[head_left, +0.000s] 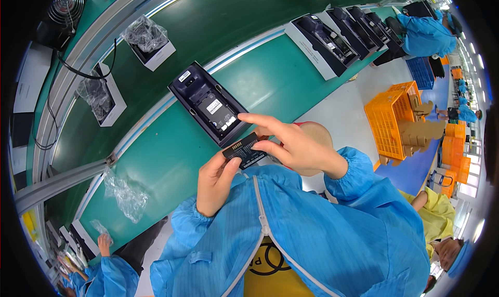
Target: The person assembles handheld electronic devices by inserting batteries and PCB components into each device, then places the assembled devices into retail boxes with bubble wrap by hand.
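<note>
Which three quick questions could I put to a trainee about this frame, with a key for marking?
1. Multiple choice: what do the left hand and the right hand hold between them?
A) a coiled cable
B) a flat black block with gold contacts
C) a clear plastic bag

2. True or false: crumpled clear plastic lies on the green work surface, to the left of both hands.

3. Fill in the blank: the dark device bearing a white label lies in an open ____.

Key:
1. B
2. True
3. box
</note>
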Demonstrator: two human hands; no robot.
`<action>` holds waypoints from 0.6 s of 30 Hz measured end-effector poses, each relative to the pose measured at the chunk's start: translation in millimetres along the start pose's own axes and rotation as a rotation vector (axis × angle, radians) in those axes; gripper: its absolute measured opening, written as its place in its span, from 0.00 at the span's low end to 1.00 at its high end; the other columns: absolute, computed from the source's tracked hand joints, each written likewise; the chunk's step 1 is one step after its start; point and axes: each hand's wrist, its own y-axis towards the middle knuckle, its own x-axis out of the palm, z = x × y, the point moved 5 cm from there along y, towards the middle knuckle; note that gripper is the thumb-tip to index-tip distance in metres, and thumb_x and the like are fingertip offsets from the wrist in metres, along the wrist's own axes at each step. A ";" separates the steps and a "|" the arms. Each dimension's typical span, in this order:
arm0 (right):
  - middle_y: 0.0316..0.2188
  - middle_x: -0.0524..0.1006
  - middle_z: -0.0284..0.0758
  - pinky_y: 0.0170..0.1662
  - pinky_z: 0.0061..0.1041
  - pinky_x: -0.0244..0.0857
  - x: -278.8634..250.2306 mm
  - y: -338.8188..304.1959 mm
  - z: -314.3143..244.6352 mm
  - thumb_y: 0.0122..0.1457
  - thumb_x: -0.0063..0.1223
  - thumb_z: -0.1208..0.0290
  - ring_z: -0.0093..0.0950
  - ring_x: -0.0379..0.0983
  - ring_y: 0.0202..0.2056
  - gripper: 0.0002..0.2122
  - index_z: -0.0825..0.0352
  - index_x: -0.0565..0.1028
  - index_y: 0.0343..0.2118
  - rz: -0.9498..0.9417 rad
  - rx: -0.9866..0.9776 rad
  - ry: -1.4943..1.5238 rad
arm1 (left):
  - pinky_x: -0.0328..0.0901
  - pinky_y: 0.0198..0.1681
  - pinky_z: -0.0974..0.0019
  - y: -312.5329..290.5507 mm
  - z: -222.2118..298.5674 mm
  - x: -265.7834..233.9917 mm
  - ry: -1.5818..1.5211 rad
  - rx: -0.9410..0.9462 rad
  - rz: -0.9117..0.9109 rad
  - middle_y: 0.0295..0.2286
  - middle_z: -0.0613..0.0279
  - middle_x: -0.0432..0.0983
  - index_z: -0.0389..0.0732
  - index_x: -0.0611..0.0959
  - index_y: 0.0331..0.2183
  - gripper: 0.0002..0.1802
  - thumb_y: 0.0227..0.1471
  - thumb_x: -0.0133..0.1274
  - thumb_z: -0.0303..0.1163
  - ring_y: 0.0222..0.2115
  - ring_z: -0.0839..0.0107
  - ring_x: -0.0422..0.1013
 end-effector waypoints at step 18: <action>0.46 0.78 0.38 0.48 0.30 0.73 8.2 -34.3 12.3 0.52 0.53 0.78 0.35 0.76 0.47 0.13 0.69 0.78 0.42 0.046 -0.539 -0.705 | 0.74 0.33 0.68 1.0 -56.1 12.1 -0.568 -0.542 0.088 0.33 0.53 0.78 0.31 0.77 0.41 0.19 0.64 0.44 0.39 0.30 0.67 0.78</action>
